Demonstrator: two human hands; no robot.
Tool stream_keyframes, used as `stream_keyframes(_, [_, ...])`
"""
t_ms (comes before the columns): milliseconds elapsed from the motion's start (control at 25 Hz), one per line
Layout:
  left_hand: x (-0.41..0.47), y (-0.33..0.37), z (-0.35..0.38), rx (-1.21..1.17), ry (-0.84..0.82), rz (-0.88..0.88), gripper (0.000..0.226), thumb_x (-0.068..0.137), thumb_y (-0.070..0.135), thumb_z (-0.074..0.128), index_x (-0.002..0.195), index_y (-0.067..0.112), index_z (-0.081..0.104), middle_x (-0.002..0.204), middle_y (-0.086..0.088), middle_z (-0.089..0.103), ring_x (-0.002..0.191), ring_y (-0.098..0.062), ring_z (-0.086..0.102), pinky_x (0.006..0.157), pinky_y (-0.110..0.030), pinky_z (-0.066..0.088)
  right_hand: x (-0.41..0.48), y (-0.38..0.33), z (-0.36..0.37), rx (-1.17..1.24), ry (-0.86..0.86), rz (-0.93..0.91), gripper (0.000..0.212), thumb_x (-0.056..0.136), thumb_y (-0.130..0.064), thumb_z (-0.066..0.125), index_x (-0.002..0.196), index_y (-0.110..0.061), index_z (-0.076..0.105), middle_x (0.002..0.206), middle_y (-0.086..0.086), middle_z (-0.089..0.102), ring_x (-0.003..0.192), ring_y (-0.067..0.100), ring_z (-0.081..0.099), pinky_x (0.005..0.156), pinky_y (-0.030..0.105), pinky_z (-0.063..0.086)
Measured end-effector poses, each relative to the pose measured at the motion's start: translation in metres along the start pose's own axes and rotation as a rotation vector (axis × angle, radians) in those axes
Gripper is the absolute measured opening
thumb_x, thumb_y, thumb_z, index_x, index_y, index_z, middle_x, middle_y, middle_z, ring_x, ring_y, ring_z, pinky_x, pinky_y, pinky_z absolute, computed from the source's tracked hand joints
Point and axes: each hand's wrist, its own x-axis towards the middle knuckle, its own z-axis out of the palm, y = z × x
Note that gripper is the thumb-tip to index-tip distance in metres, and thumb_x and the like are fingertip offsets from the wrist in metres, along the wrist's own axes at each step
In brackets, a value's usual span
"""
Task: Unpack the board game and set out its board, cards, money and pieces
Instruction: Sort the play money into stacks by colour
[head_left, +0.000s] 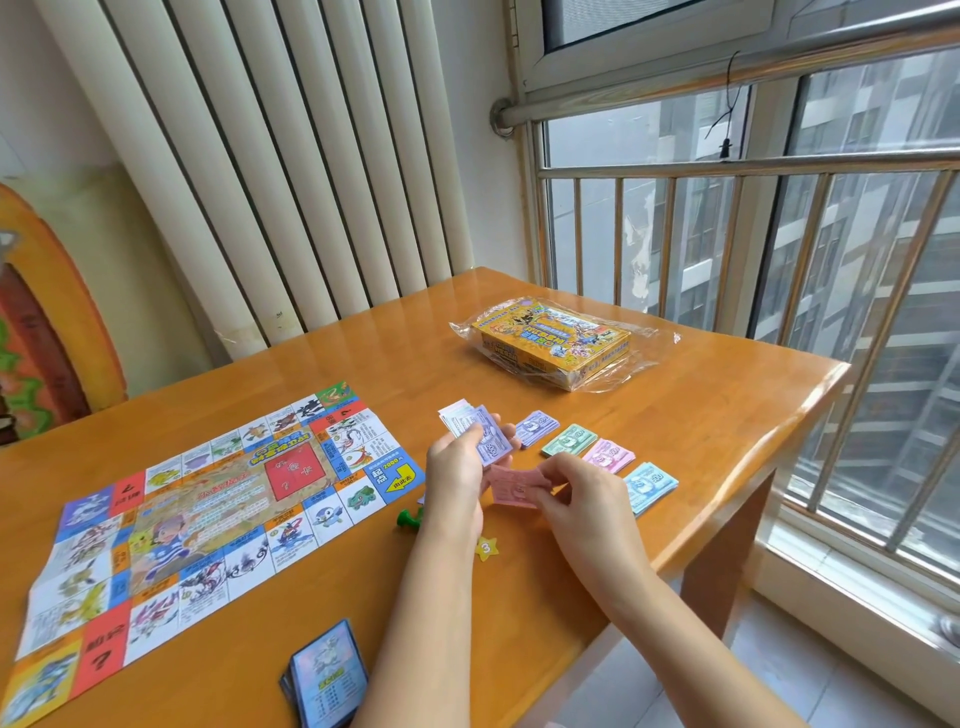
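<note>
The paper game board (208, 519) lies unfolded on the left of the wooden table (675, 415). My left hand (457, 467) grips a fanned wad of play money (478, 431), purple note on top. My right hand (576, 493) pinches a pink note (511, 486) just below that wad. Sorted money stacks lie in a row to the right: purple (537, 427), green (569, 440), pink (610, 454), light blue (652, 486). A deck of blue cards (327, 670) sits near the front edge. A green pawn (410, 517) and a yellow star token (487, 547) lie beside my left wrist.
The yellow game box (553, 345) rests on its clear plastic wrap (639, 364) at the far right of the table. A white radiator (270, 156) stands behind the table. A window with metal bars (779, 249) runs along the right, close to the table's edge.
</note>
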Motion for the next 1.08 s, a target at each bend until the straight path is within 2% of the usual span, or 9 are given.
stream_keyframes(160, [0.0,-0.001,-0.001,0.007,0.016,-0.039,0.025,0.1,0.009,0.038,0.095,0.007,0.062,0.07,-0.004,0.07,0.058,-0.012,0.067,0.07,-0.029,0.053,-0.001,0.001,-0.002,-0.047,-0.074,0.012,0.012,0.079,-0.014,0.072,0.088,-0.021,0.068,0.083,-0.013,0.065,0.064,-0.006,0.048,0.062,0.005,0.037])
stream_keyframes(320, [0.003,-0.004,-0.001,0.027,0.018,-0.068,0.026,0.1,0.009,0.037,0.094,0.007,0.062,0.072,-0.005,0.07,0.059,-0.013,0.067,0.066,-0.029,0.052,0.0,0.002,-0.001,-0.022,-0.07,0.028,0.008,0.082,-0.016,0.071,0.089,-0.019,0.07,0.081,-0.014,0.065,0.068,-0.004,0.052,0.064,0.005,0.038])
stream_keyframes(440, [0.003,-0.006,0.0,-0.113,-0.053,-0.153,0.025,0.1,0.008,0.037,0.097,0.003,0.061,0.072,-0.008,0.069,0.058,-0.017,0.065,0.062,-0.033,0.049,0.002,0.003,-0.001,0.137,-0.002,-0.015,0.014,0.081,-0.007,0.07,0.08,-0.021,0.068,0.064,-0.022,0.061,0.066,-0.006,0.057,0.061,0.006,0.038])
stream_keyframes(520, [0.002,-0.003,0.002,-0.224,-0.131,-0.199,0.024,0.1,0.008,0.036,0.099,0.003,0.06,0.076,-0.01,0.067,0.062,-0.02,0.065,0.056,-0.033,0.052,0.003,0.0,-0.004,0.231,0.021,-0.05,0.021,0.08,-0.004,0.07,0.077,-0.025,0.068,0.067,-0.024,0.065,0.064,-0.004,0.058,0.061,0.008,0.039])
stream_keyframes(600, [-0.002,0.001,0.007,-0.332,-0.21,-0.221,0.024,0.1,0.007,0.034,0.1,0.002,0.058,0.084,-0.013,0.064,0.071,-0.024,0.065,0.053,-0.035,0.057,0.012,-0.005,-0.016,0.281,0.031,-0.076,0.018,0.079,-0.003,0.071,0.077,-0.021,0.071,0.072,-0.017,0.07,0.058,-0.001,0.055,0.057,0.01,0.037])
stream_keyframes(720, [-0.005,0.0,0.012,-0.341,-0.197,-0.249,0.025,0.099,0.004,0.034,0.099,0.001,0.059,0.089,-0.017,0.067,0.08,-0.027,0.067,0.065,-0.036,0.059,0.048,-0.005,-0.055,0.282,-0.037,-0.029,0.017,0.075,-0.002,0.074,0.075,-0.019,0.072,0.072,-0.006,0.072,0.058,-0.002,0.059,0.059,0.012,0.043])
stream_keyframes(840, [-0.004,-0.002,0.011,-0.235,-0.182,-0.309,0.028,0.1,0.004,0.03,0.1,-0.001,0.057,0.096,-0.024,0.063,0.088,-0.035,0.064,0.066,-0.043,0.056,0.084,0.008,-0.093,0.164,-0.255,0.15,0.016,0.074,-0.005,0.078,0.071,-0.018,0.069,0.072,0.0,0.071,0.062,0.007,0.059,0.054,0.015,0.041])
stream_keyframes(960, [-0.006,0.001,0.012,-0.209,-0.214,-0.384,0.032,0.1,0.003,0.028,0.093,-0.002,0.058,0.099,-0.028,0.056,0.101,-0.046,0.054,0.081,-0.052,0.045,0.101,0.028,-0.098,0.043,-0.343,0.255,0.009,0.073,-0.008,0.08,0.078,-0.009,0.073,0.083,0.012,0.073,0.071,0.015,0.059,0.066,0.027,0.041])
stream_keyframes(1080, [-0.009,0.002,0.015,-0.208,-0.263,-0.461,0.032,0.1,0.002,0.027,0.093,-0.003,0.057,0.098,-0.031,0.055,0.117,-0.051,0.047,0.09,-0.055,0.039,0.105,0.039,-0.089,0.012,-0.415,0.286,0.018,0.074,-0.006,0.078,0.09,-0.001,0.073,0.085,0.015,0.072,0.067,0.013,0.058,0.055,0.017,0.04])
